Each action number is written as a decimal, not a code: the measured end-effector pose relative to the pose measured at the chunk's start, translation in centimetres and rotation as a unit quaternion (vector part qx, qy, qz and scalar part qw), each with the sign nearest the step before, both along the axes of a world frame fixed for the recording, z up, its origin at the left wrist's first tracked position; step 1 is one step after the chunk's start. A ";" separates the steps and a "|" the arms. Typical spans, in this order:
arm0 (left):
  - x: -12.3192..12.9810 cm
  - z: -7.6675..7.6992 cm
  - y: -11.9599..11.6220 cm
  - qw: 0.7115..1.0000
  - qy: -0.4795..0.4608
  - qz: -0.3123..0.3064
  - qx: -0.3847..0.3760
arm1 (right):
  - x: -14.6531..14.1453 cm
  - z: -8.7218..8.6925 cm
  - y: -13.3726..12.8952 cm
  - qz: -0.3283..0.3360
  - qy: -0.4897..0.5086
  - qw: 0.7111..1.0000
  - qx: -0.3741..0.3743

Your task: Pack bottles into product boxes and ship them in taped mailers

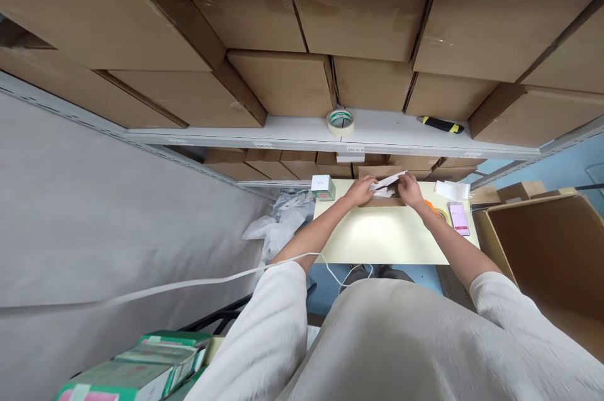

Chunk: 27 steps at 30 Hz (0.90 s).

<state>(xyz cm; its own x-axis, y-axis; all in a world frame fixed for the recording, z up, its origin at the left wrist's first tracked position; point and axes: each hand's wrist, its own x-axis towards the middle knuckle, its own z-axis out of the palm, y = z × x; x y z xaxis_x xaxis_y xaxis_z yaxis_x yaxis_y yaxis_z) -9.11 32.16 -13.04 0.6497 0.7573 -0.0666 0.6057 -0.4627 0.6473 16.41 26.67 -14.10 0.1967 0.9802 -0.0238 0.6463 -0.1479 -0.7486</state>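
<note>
a tape roll (340, 129) and what seems a box cutter (441, 124) lie on the shelf (389, 130).

This looks like a stockroom packing corner: metal shelving (401, 148) with small printed labels (356, 150) holds rows of plain cardboard boxes (358, 7), plus a tape roll (340, 129) and a utility knife (442, 125), above a pale worktable (377, 234) bearing an open carton (383, 202); a larger box (547, 250) stands alongside.

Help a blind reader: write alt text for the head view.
A person's left hand and right hand work at an open cardboard box, white material between them, on a pale table. A small box stands left, a phone lies right, and brown cartons line a shelf above.
</note>
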 end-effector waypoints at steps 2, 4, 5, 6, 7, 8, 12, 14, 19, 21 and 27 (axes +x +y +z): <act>-0.1 -0.2 -0.1 1.000 0.012 -0.003 -0.013 | -0.2 -0.2 0.6 -0.008 -0.009 0.999 -0.033; -0.2 -0.5 -0.2 0.999 0.033 -0.005 -0.034 | -0.4 -0.5 0.9 0.007 -0.003 0.997 -0.078; -0.3 -0.8 -0.3 0.998 0.041 -0.005 -0.042 | -0.5 -0.6 1.0 0.018 0.001 0.996 -0.087; -0.3 -1.0 -0.4 0.998 0.045 -0.005 -0.047 | -0.5 -0.8 1.0 0.024 0.002 0.996 -0.082; -0.2 -1.2 -0.5 0.998 0.045 -0.003 -0.049 | -0.5 -0.9 1.0 0.024 -0.001 0.998 -0.066; -0.2 -1.4 -0.5 0.998 0.042 0.000 -0.049 | -0.5 -1.1 1.0 0.018 -0.006 0.999 -0.045; 0.0 -2.0 -0.7 0.997 0.055 0.009 -0.061 | -0.2 -1.7 1.5 0.015 -0.017 0.999 -0.027; 0.1 -2.1 -0.7 0.995 0.073 0.006 -0.064 | -0.1 -2.0 1.8 0.041 -0.012 0.997 -0.069; 0.2 -1.9 -0.9 0.996 0.070 0.005 -0.056 | -0.2 -2.3 1.5 0.049 -0.013 0.993 -0.104; 0.1 -1.6 -1.0 0.997 0.060 0.008 -0.049 | -0.2 -2.1 1.2 0.049 -0.024 0.996 -0.066; -1.3 -0.1 -1.4 0.999 0.042 0.011 -0.025 | 0.1 -1.6 1.1 0.076 -0.021 0.990 -0.115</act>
<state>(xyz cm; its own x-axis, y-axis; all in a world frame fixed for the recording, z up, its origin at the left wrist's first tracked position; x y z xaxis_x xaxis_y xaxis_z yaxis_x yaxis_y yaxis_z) -10.38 30.80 -13.12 0.6231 0.7660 -0.1581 0.6691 -0.4174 0.6148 16.46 27.78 -15.71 0.0532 0.9683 -0.2440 0.7037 -0.2097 -0.6789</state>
